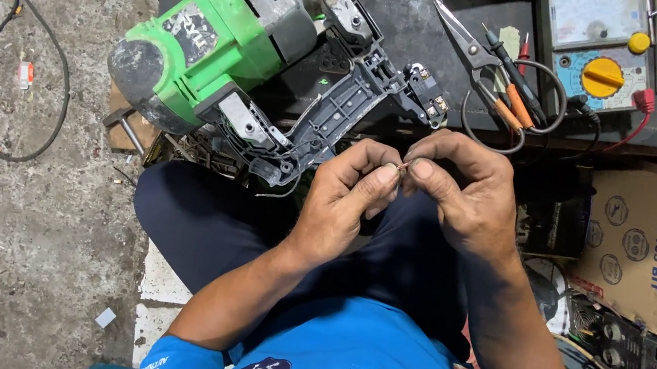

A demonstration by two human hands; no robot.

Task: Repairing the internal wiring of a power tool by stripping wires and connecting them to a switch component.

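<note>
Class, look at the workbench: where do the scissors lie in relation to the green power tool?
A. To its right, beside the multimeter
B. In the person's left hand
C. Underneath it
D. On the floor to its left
A: the scissors lie on the dark bench right of the green power tool, next to the multimeter and its probes.

Blue short-sleeved shirt (371, 364) (chest emblem), dark trousers (210, 219).
</note>
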